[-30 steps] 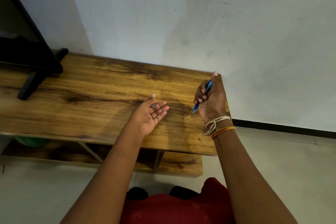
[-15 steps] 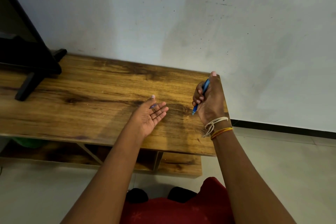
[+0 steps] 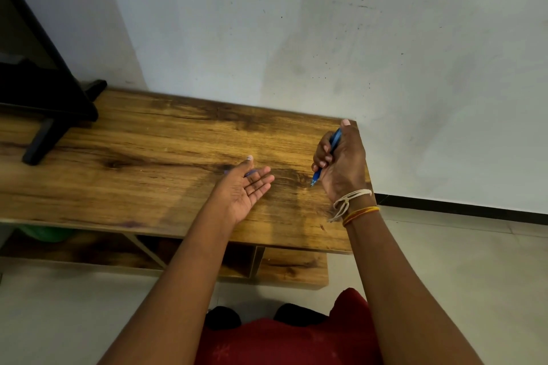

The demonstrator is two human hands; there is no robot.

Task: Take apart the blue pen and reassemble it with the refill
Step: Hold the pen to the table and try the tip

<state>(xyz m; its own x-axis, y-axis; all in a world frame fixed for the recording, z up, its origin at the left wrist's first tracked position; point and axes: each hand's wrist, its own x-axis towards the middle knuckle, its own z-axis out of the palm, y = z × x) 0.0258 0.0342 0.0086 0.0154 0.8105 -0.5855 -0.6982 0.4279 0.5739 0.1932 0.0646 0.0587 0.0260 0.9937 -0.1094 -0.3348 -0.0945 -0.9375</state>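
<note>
Right hand (image 3: 341, 163): fingers curled tight round the blue pen (image 3: 327, 154), tip down just above the wooden table (image 3: 154, 157) — thumb over the top end, likely to click or steady it.
Left hand (image 3: 244, 187): spread, palm up; a small bluish part (image 3: 250, 173) lies under the fingertips — identity unclear.
Stage: judged mid-task.

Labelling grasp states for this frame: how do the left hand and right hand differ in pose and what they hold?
The left hand is open, palm up and fingers spread, while the right hand is closed in a fist. The right hand grips the slim blue plastic pen, tip pointing down at the brown wooden table; the left hand has only a small bluish piece by its fingers, too blurred to identify. Only the right wrist wears thread bands. Both hover over the table.
</note>
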